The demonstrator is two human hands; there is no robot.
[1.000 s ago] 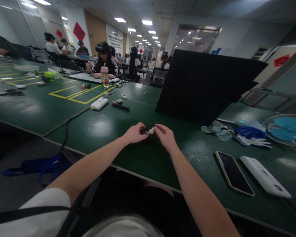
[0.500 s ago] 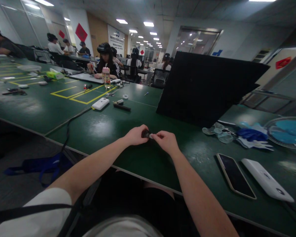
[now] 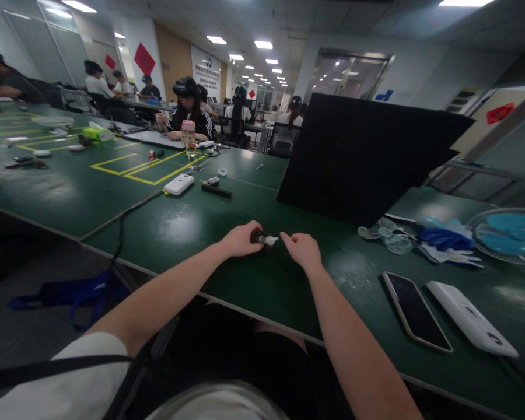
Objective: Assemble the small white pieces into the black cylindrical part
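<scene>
Over the near side of the green table (image 3: pixel 254 286), the left hand (image 3: pixel 244 240) grips a small dark-and-white part (image 3: pixel 269 240); just right, the right hand's (image 3: pixel 303 251) closure is unclear. Far left stands a pink-topped bottle (image 3: pixel 188 139), contents indistinct.

I'm seeing bare green tabletop (image 3: pixel 196 213) running beyond the left hand (image 3: pixel 243 239) toward the white device (image 3: pixel 179 184). Ahead of the right hand (image 3: pixel 303 251), the black panel (image 3: pixel 359 157) is blocking forward reach — the phone (image 3: pixel 417 312) and white glove (image 3: pixel 450 253) are crowding the right side.
</scene>
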